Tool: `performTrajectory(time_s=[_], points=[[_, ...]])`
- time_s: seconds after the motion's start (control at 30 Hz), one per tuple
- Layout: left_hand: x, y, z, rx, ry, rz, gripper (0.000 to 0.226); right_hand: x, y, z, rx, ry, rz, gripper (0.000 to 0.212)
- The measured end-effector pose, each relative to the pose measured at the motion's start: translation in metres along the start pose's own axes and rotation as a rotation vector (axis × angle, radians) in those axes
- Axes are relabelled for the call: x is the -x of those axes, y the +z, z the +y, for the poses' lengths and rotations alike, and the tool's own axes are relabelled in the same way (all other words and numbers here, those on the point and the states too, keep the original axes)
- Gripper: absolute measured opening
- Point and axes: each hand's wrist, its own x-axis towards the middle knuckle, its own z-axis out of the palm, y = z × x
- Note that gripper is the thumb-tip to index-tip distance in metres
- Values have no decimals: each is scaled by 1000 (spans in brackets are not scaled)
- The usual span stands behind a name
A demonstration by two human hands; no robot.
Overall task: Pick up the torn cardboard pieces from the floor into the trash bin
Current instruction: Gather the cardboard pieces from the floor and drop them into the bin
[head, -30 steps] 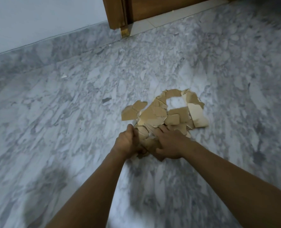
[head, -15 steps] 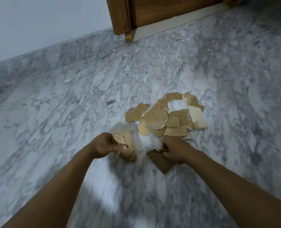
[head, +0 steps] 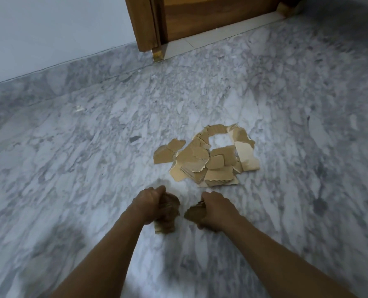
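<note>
While both the left hand (head: 148, 205) and right hand (head: 217, 210) clutch cardboard scraps (head: 168, 215), squeeze firmly, leaving the one-o'clock pile (head: 206, 161).

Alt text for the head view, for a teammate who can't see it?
The left hand grips a cardboard wad; the right hand grips a second wad. Beyond them a pile of cardboard pieces lies on the grey marble floor, before a wooden door.
</note>
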Motion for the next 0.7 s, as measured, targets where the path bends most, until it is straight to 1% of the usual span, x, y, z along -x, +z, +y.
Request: performTrajectory(time_s=[0.07,0.1,0.17,0.23,0.27,0.3,0.33,0.37,0.4,0.47,0.57,0.63,0.7], points=[[-1,1,2,54,-25,-30,49,-4,0,0,41,-3,-45,44],[0,1,3,106,-46,-58,48,-7,-3,2,66,1,-81,42],[2,-1,4,182,-95,-87,43,-10,-17,8,61,22,-129,46],[3,-10,4,199,-126,-101,29,-12,-39,18,1,25,-102,47],[3,-17,3,234,-143,-92,20,-13,-53,24,-17,26,-76,45],[3,-26,3,318,-163,-78,15,-14,-66,31,-24,29,-48,43],[2,-36,4,426,-176,-62,16,-15,-79,39,-35,33,-18,41],[2,-48,7,518,-186,-49,22,-17,-91,47,-55,44,9,41],[0,-60,11,591,-186,-34,26,-19,-102,54,-82,57,27,41],[-6,-84,25,691,-193,-10,27,-21,-122,66,-123,76,32,42],[-14,-111,56,739,-162,-19,19,-23,-150,84,-160,79,35,35],[-20,-116,70,709,-156,-22,18,-23,-164,93,-141,54,74,45],[-30,-118,82,662,-187,-51,26,-26,-175,106,-159,34,145,55]])
